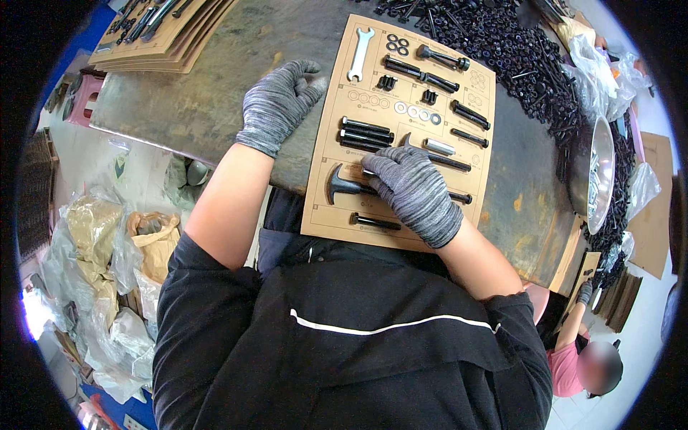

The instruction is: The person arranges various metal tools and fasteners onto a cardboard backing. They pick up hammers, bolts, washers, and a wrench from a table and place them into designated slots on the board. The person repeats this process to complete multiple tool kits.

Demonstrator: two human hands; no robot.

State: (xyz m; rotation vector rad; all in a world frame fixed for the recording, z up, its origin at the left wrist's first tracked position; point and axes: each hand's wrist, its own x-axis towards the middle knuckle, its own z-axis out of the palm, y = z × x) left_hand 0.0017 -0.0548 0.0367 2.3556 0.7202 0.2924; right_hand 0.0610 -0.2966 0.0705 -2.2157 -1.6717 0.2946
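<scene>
A brown cardboard board (pixel 326 161) printed with outlines lies before me. It carries a silver open-end wrench (pixel 360 54), black nuts (pixel 397 45), silver washers (pixel 418 112), a silver sleeve (pixel 439 146) and several black bolts (pixel 367 134). My right hand (pixel 416 190), in a grey glove, is over the lower part, its fingers pinched by a small metallic piece they mostly hide. A black hammer-like head (pixel 342 185) shows left of that hand, its shaft passing beneath. Beside the board's left edge, my gloved left hand (pixel 279 104) curves loosely, thumb and fingers apart, holding nothing visible.
A big heap of black bolts and nuts (pixel 512 61) covers the table's far right, with a metal bowl (pixel 600 175) at its edge. Cardboard sheets (pixel 172 54) with parts are stacked far left. Plastic bags (pixel 97 265) lie lower left. Another person (pixel 570 358) works at lower right.
</scene>
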